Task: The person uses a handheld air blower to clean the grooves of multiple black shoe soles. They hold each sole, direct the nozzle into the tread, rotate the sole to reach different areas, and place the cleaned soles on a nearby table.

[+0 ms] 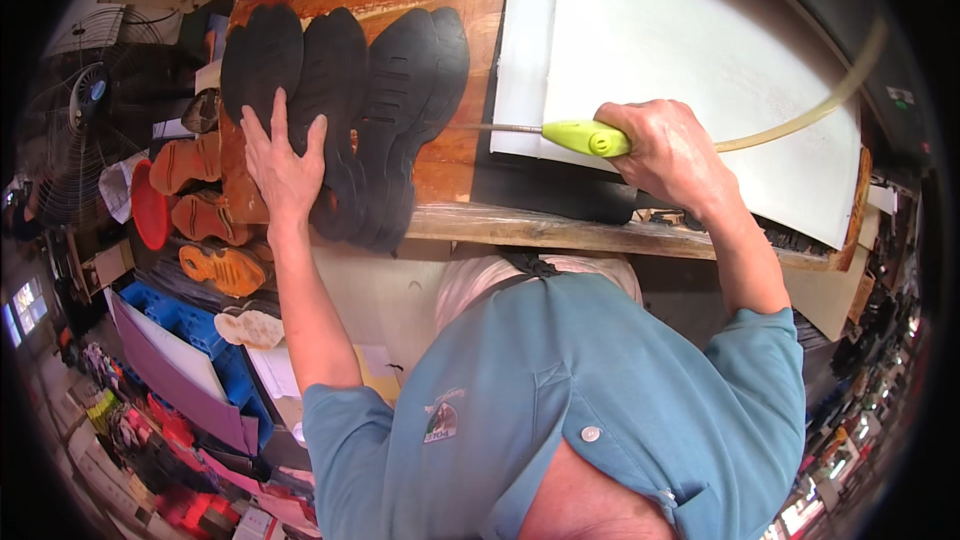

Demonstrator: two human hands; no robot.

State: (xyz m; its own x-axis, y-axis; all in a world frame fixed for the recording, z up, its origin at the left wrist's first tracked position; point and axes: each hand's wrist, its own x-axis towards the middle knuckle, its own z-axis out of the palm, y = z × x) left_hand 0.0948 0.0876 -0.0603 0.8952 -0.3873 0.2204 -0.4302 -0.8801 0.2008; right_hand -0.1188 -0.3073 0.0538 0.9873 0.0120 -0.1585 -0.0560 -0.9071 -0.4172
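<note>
Several flat black shoe soles (418, 65) lie side by side, partly overlapping, at the left of a wooden table (484, 20). Across the leftmost ones rests my left hand (283, 165), palm down with its fingers spread. My right hand (675, 145) is wrapped round an air blow gun (572, 135) with a lime-green body. Its thin metal nozzle points left, the tip close to the edge of the rightmost sole. From behind the fist a pale hose (825, 100) curves off to the upper right.
A large white sheet (690, 40) covers the table's right part, with black material (560, 192) under its near edge. To the left stand a fan (90, 90), orange sole-shaped pieces (225, 268), a red oval piece (150, 205) and a blue crate (172, 315).
</note>
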